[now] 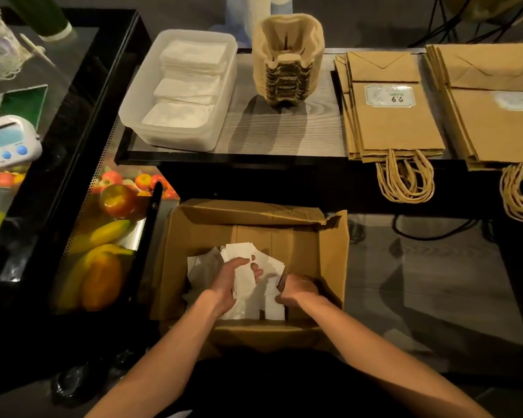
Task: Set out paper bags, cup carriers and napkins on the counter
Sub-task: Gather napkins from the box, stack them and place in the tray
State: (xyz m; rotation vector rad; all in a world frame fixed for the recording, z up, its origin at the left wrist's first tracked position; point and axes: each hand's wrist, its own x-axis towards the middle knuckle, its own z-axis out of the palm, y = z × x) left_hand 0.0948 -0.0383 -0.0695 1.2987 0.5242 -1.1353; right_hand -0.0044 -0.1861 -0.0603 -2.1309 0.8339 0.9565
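Both my hands reach into an open cardboard box [332, 260] below the counter. My left hand [230, 277] grips a bunch of white napkins [243, 277]. My right hand [299, 289] is curled down among more loose napkins [274, 309] in the box; its fingers are hidden. On the counter [269, 134] stand a clear plastic tub [133, 116] with folded napkins, a stack of pulp cup carriers [287, 61], and two piles of brown paper bags [396, 116] [495, 122] with their handles hanging over the front edge.
A black display case [73, 152] with fruit stands at the left, a white timer [8, 143] on its top. Cables lie on the floor under the counter at the right.
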